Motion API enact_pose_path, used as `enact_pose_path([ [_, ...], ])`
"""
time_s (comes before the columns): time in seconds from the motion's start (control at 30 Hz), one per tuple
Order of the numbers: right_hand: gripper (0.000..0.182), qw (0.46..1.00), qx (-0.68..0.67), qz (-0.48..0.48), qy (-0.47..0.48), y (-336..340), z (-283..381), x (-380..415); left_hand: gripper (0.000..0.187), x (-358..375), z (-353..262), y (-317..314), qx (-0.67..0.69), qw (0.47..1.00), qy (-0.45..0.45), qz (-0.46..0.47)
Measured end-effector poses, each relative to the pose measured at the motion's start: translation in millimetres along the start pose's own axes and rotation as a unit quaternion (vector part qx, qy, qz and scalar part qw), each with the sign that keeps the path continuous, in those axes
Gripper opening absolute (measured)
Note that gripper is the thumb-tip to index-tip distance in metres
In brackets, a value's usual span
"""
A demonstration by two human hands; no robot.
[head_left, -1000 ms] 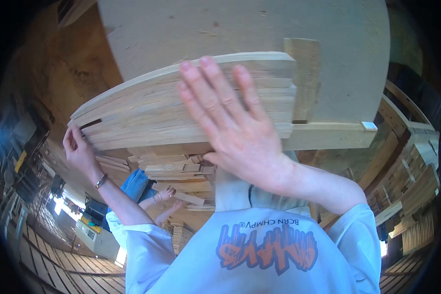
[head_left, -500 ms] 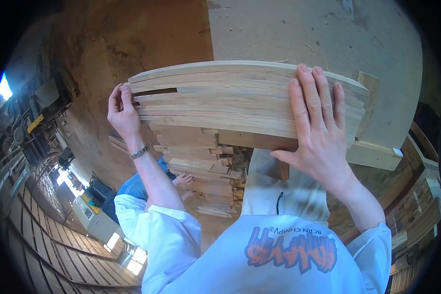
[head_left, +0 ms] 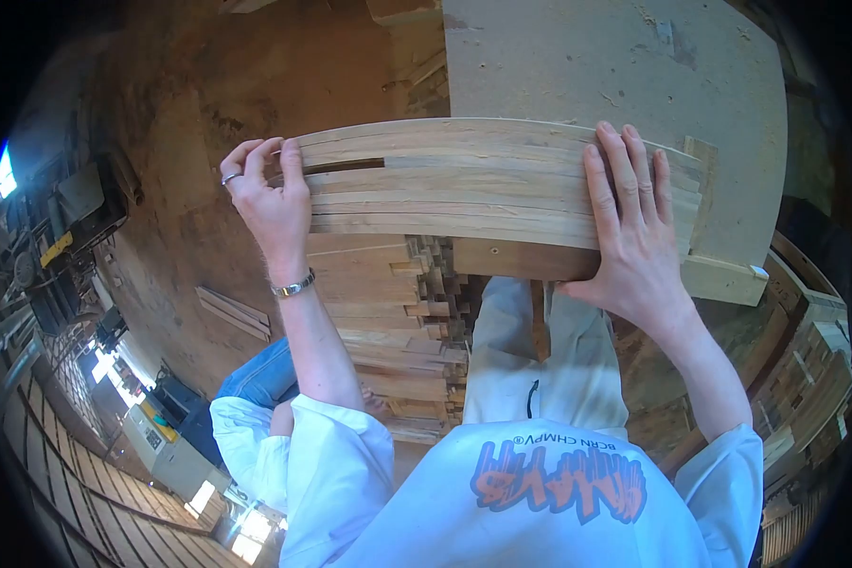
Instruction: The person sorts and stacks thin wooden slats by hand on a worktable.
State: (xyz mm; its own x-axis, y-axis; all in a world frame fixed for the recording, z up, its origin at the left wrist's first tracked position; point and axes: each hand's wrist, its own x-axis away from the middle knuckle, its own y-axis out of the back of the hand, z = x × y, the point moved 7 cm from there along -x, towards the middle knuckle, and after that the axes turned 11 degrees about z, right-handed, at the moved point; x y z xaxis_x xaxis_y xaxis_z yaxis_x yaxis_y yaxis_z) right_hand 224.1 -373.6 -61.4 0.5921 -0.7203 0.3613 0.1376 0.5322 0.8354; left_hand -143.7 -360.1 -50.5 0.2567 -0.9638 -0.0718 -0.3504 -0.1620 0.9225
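Note:
Several pale wooden slats (head_left: pixel 483 180) lie side by side in a bundle across the near edge of a work table. Near its left end a dark narrow gap (head_left: pixel 350 165) shows between two slats. My left hand (head_left: pixel 273 204) is closed at the left end of the bundle, fingers bent and thumb on the slats; the fingertips are partly hidden. Across the right part of the slats my right hand (head_left: pixel 639 241) lies flat, fingers stretched out and slightly apart. Its thumb points left along the near side.
The grey table top (head_left: pixel 577 66) extends beyond the slats. Below, stacked wooden pieces (head_left: pixel 379 284) stand left of my legs. Another person in a white top and blue jeans (head_left: pixel 260 369) is close on my left. More stacked wood (head_left: pixel 814 379) stands at right. Loose boards (head_left: pixel 232 312) lie on the floor.
My left hand has shifted right and now overlaps the slats' left end more, with its fingers bent. The right hand stays flat on the slats. The view has shifted slightly.

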Motion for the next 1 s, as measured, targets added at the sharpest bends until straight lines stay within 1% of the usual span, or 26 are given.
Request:
enact_pose_path([
  [0.03, 0.142, 1.000, 0.006, 0.000, -0.001, 1.6, 1.6, -0.4, 0.024, -1.0, -1.9, 1.9, -0.023, 0.999, -0.011, 0.031],
  [0.13, 0.140, 1.000, 0.027, 0.003, -0.012, 8.3, 9.2, -4.1, 0.034, -1.3, -21.5, 17.0, 0.007, 0.990, -0.125, 0.057],
  [0.17, 0.140, 1.000, 0.029, -0.002, -0.006, 10.5, 11.1, -5.3, 0.043, -1.7, -34.8, 25.5, 0.031, 0.984, -0.153, 0.086],
  [0.27, 0.138, 0.999, 0.030, -0.016, 0.011, 14.5, 10.1, -9.3, 0.044, -7.0, -34.5, 24.4, -0.004, 0.952, -0.239, 0.190],
  [0.3, 0.137, 0.999, 0.028, -0.023, 0.019, 13.5, 8.6, -8.8, 0.043, -11.5, -34.3, 27.0, -0.017, 0.953, -0.242, 0.185],
  [0.4, 0.139, 0.998, 0.034, -0.036, 0.026, 17.6, 9.0, -8.0, 0.042, -26.7, -33.0, 25.5, -0.036, 0.941, -0.237, 0.238],
  [0.43, 0.140, 0.998, 0.036, -0.038, 0.025, 18.6, 9.6, -6.6, 0.043, -29.2, -35.7, 21.9, -0.057, 0.929, -0.272, 0.244],
  [0.47, 0.141, 0.998, 0.036, -0.037, 0.021, 19.6, 10.0, -5.9, 0.041, -30.4, -41.6, 21.8, -0.057, 0.923, -0.275, 0.264],
  [0.57, 0.146, 0.998, 0.028, -0.046, 0.022, 23.1, 11.5, -5.9, 0.038, -36.9, -43.8, 18.4, -0.067, 0.910, -0.302, 0.276],
  [0.6, 0.146, 0.998, 0.030, -0.045, 0.027, 24.1, 12.3, -5.7, 0.029, -37.8, -44.9, 16.2, -0.064, 0.908, -0.311, 0.274],
  [0.77, 0.147, 0.998, 0.027, -0.032, 0.037, 30.9, 9.3, -9.1, 0.027, -46.2, -43.4, 3.5, -0.069, 0.898, -0.309, 0.305],
  [0.87, 0.147, 0.998, 0.028, -0.039, 0.037, 45.7, 2.6, -25.4, 0.026, -65.7, -47.7, 2.2, -0.070, 0.907, -0.306, 0.281],
  [1.0, 0.147, 0.997, 0.037, -0.045, 0.044, 74.1, -20.8, -65.7, 0.020, -121.1, -58.0, -15.4, -0.086, 0.899, -0.314, 0.294],
])
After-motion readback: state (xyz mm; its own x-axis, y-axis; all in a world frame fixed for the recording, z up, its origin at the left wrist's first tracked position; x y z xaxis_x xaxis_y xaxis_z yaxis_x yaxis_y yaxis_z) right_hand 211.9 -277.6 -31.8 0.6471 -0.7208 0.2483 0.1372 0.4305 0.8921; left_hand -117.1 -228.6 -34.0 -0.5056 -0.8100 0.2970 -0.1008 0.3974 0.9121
